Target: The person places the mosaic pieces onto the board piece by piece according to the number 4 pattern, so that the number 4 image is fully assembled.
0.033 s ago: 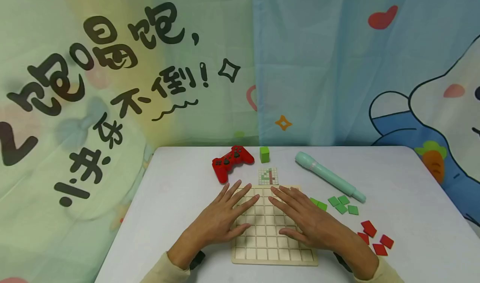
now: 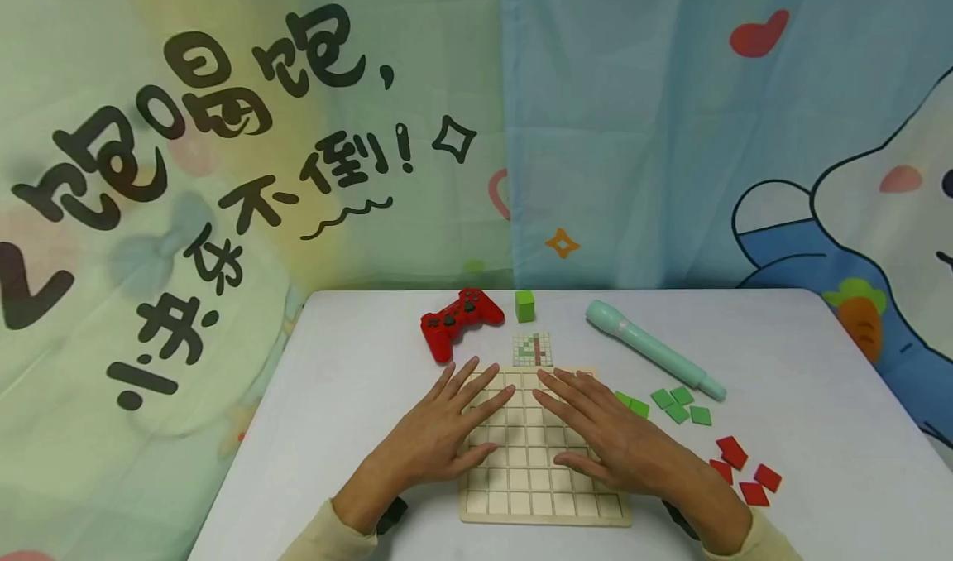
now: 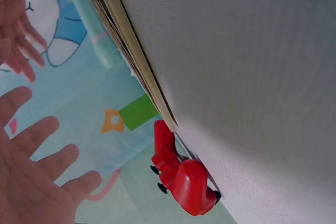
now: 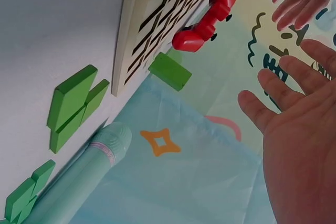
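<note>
A pale wooden grid board (image 2: 542, 503) lies flat on the white table in the head view. Over its left part hovers my left hand (image 2: 435, 433), fingers spread and straight, holding nothing. My right hand (image 2: 614, 433) is held the same way above the board's right part, palm down. Both wrist views show a gap between the palms and the board. Just beyond the board's far edge lies a small pattern card (image 2: 532, 350) with green and red squares on a grid. Light green tiles (image 4: 73, 98) lie beside the board, partly hidden by the right hand in the head view.
A red game controller (image 2: 460, 321) and a green cube (image 2: 524, 306) stand behind the board. To the right are a mint-green microphone-shaped tube (image 2: 655, 352), several darker green tiles (image 2: 677, 413) and several red tiles (image 2: 754, 495). A printed curtain (image 2: 596, 131) hangs behind the table.
</note>
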`<state>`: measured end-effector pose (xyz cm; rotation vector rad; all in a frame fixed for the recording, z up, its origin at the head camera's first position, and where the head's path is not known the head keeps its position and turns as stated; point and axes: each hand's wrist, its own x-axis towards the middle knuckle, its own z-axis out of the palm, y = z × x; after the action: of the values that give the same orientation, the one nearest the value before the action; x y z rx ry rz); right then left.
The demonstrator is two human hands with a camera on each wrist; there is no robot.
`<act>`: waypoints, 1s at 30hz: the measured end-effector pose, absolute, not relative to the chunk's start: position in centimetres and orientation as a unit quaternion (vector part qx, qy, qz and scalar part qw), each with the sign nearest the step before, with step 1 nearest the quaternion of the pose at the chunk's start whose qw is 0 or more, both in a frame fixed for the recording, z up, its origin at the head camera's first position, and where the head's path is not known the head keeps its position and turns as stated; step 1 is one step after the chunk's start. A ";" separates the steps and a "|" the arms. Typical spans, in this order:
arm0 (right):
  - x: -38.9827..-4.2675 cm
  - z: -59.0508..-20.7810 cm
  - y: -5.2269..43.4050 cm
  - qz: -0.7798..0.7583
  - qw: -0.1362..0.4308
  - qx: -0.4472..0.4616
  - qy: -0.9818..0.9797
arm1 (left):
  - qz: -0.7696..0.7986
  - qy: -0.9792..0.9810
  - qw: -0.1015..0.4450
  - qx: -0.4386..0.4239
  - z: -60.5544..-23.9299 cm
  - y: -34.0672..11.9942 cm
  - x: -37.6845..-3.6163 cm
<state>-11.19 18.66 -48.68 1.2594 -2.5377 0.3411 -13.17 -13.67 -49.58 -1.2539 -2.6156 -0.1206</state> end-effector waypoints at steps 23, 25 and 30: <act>-9.8 -48.9 26.1 0.353 0.226 0.038 -0.907 | -0.547 -0.796 -0.195 -0.171 -52.7 -18.0 -10.0; -9.7 -49.3 26.7 0.334 0.168 -0.020 -0.927 | -0.516 -0.804 -0.221 -0.195 -53.2 -17.9 -9.8; -10.0 -50.3 27.9 0.293 0.040 -0.075 -0.952 | -0.449 -0.830 -0.223 -0.245 -53.6 -17.3 -9.7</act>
<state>-10.02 27.87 -50.34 -0.2288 -2.9187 0.8982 -9.67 -17.30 -53.58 -0.9030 -3.0572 -1.6548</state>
